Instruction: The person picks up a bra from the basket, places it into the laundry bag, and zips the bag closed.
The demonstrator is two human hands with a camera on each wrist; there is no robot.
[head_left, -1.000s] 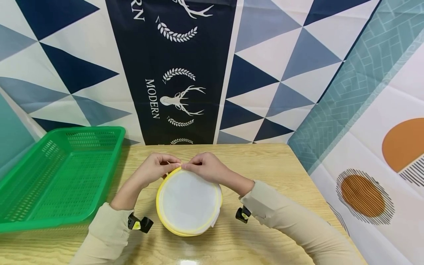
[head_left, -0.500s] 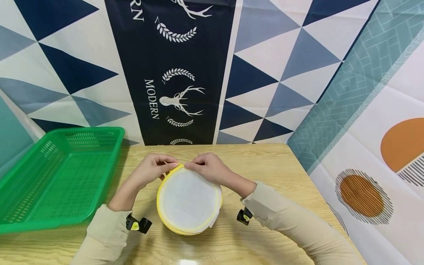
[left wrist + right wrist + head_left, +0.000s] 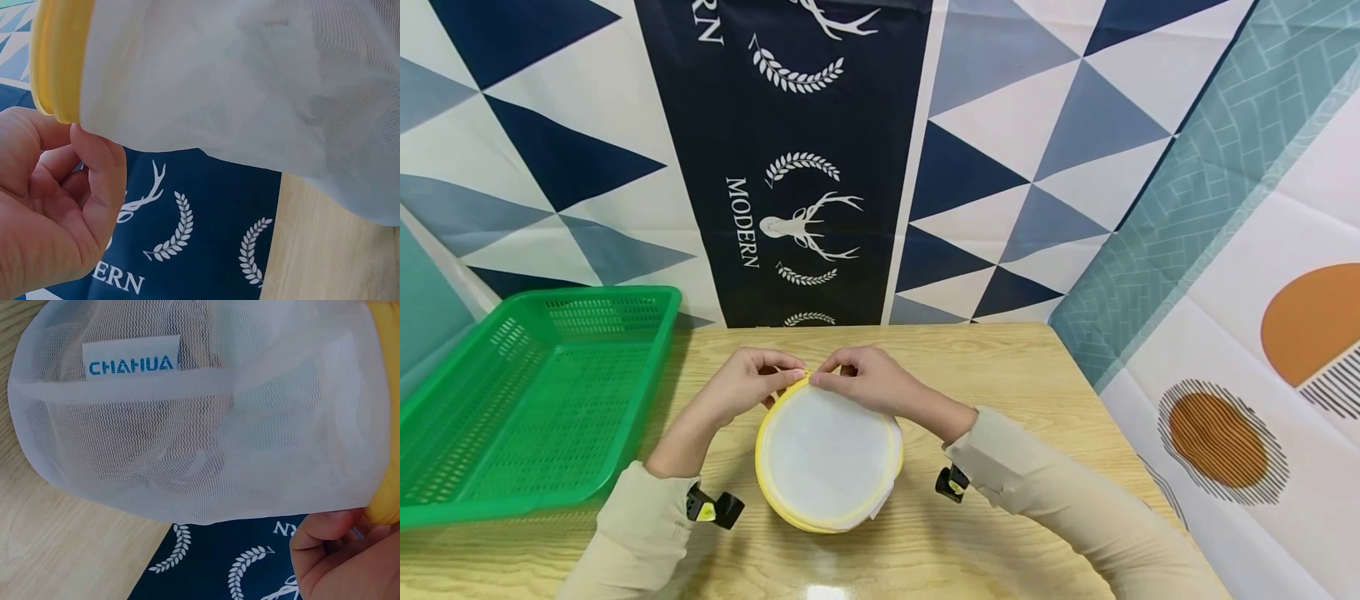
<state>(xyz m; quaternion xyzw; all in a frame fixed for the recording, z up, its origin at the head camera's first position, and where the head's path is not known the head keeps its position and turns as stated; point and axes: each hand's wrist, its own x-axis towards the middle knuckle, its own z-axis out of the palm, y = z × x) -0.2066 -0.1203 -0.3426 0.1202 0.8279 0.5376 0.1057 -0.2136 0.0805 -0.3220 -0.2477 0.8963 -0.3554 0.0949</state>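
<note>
A round white mesh laundry bag (image 3: pixel 831 454) with yellow trim stands on the table in the head view. My left hand (image 3: pixel 747 385) pinches the yellow rim at the bag's far side, as the left wrist view also shows, where yellow trim (image 3: pixel 57 59) runs above the fingertips. Close beside it, my right hand (image 3: pixel 871 382) pinches the same edge between thumb and forefinger. Whatever small part lies between the fingertips is mostly hidden. In the right wrist view, a white label (image 3: pixel 131 357) reading CHAHUA is on the mesh side.
A green perforated plastic basket (image 3: pixel 550 408) stands on the left of the wooden table (image 3: pixel 1000 375). Patterned cloth (image 3: pixel 805 167) hangs along the table's back edge, and more printed cloth (image 3: pixel 1247 333) covers the right side.
My right fingertips shifted slightly right along the rim, then came back left towards my left fingertips. The left hand and the bag have stayed nearly still.
</note>
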